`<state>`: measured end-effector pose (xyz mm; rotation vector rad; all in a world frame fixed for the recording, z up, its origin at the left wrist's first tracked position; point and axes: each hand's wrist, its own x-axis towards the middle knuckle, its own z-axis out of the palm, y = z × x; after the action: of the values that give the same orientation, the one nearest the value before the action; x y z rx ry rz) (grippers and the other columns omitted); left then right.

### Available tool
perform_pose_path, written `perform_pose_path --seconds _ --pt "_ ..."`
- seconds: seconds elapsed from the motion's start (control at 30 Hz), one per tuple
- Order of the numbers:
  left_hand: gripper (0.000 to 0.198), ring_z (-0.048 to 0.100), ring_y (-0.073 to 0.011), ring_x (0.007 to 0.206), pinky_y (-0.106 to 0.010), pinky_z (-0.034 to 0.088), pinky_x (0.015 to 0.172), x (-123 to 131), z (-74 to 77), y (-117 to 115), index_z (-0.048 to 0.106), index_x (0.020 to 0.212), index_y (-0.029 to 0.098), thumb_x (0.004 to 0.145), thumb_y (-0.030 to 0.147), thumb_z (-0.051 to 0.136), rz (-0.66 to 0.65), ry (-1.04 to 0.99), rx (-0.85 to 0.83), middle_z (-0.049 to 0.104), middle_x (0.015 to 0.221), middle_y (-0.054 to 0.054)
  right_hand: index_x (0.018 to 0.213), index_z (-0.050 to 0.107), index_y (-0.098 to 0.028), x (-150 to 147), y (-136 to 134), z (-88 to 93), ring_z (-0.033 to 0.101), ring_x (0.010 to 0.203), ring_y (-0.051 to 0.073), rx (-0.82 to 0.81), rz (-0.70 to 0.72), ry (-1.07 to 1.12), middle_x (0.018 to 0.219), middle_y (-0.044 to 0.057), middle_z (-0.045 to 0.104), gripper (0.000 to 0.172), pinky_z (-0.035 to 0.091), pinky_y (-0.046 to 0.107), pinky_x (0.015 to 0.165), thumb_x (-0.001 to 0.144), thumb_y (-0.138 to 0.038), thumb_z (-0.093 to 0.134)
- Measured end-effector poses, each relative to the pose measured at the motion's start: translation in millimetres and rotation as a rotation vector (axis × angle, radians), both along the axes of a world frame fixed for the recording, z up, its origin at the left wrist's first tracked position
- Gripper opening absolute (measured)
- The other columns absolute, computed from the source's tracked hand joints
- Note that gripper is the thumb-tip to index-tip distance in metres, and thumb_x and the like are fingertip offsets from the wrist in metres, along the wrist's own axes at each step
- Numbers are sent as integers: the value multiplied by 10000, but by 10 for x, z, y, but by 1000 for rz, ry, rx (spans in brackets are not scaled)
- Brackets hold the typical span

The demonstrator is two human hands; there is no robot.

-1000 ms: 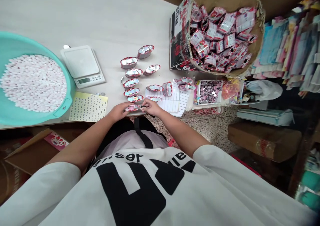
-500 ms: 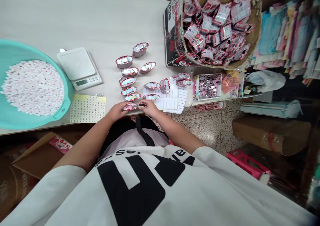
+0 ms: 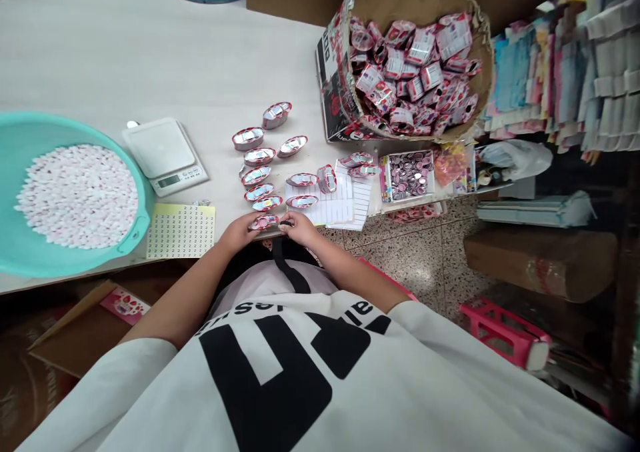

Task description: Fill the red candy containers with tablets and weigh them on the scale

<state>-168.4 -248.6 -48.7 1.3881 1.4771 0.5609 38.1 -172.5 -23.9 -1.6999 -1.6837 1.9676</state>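
At the table's front edge my left hand (image 3: 239, 235) is closed round the side of a small red-and-silver pouch (image 3: 263, 223) whose oval open top faces up. My right hand (image 3: 301, 229) is right beside that pouch, thumb and fingers pinched on a small black object (image 3: 286, 223) that I cannot make out further. Several similar pouches stand just beyond my hands, such as an upright pouch (image 3: 267, 203) nearest the left hand and another pouch (image 3: 302, 201) past the right hand. Lined paper sheets (image 3: 333, 212) lie under some of them.
On the left are a turquoise basin (image 3: 143, 205) of small white wrapped pieces, a kitchen scale (image 3: 163, 152) and a yellow number sheet (image 3: 181, 232). To the right stand a cardboard box (image 3: 333, 85) full of pouches and a tray of small round discs (image 3: 411, 175). A pink stool (image 3: 505, 332) is on the floor.
The camera view has tilted, so the table things appear slightly lower and a blue container shows at the top. Both hands stay at the same pouch, with little visible movement.
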Motion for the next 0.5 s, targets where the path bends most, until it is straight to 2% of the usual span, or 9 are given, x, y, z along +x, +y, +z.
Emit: perform_pose_path --seconds 0.2,0.33,0.5 --pt "528 555 -258 1277 -408 402 1122 -33 -63 -12 578 1324 181 827 349 521 -27 14 -8 597 1390 -80 769 568 -179 42 91 -83 591 600 127 -86 25 54 635 -49 600 151 508 278 667 712 -170 708" --pt "531 555 -256 1277 -401 410 1115 -35 -62 -12 569 1334 185 831 348 518 -45 29 -20 594 1393 -78 801 564 -180 64 128 -124 603 608 123 -123 17 92 659 -45 617 148 515 263 646 716 -183 685" --pt "543 544 -249 1292 -405 392 1132 -54 -63 -8 551 1353 170 829 302 494 -77 34 -35 582 1406 -86 794 573 -187 -70 -52 -185 645 706 141 -145 26 116 738 -22 658 168 536 268 697 686 -170 700"
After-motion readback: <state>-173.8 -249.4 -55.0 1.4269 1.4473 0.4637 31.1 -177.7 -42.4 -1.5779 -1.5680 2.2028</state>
